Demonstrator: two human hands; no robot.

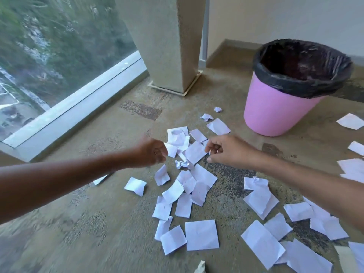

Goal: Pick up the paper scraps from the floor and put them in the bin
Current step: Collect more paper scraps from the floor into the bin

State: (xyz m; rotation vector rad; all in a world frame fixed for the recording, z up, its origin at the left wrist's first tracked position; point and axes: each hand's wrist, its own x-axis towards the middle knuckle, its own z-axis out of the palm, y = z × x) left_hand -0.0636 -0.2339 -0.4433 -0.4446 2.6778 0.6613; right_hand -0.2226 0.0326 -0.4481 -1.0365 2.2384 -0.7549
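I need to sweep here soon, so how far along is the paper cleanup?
Done: nothing visible; no paper shows inside the bin. In hand: the left hand seems to pinch one scrap; the right hand reaches down beside it, grip unclear. Left: many paper scraps cover the floor.

Colour rundown from my end: the paper scraps [201, 234] are plain white with a faint lilac-blue cast. One just beyond my left fingers [162, 149] has a grey smudge. The floor [98, 223] is sandy beige and speckled, with dark grey-black mottling right under my right fingers [211, 146] and a reddish-brown speckled patch [140, 110] further out past the left ones. The bin [275, 107] out beyond the right fingers is pastel pink, with a crinkly black liner [303, 83]. The pillar [163, 46] is rough beige, the wall [275, 16] cream and the window frame [78, 107] white, with blurry green behind the glass.
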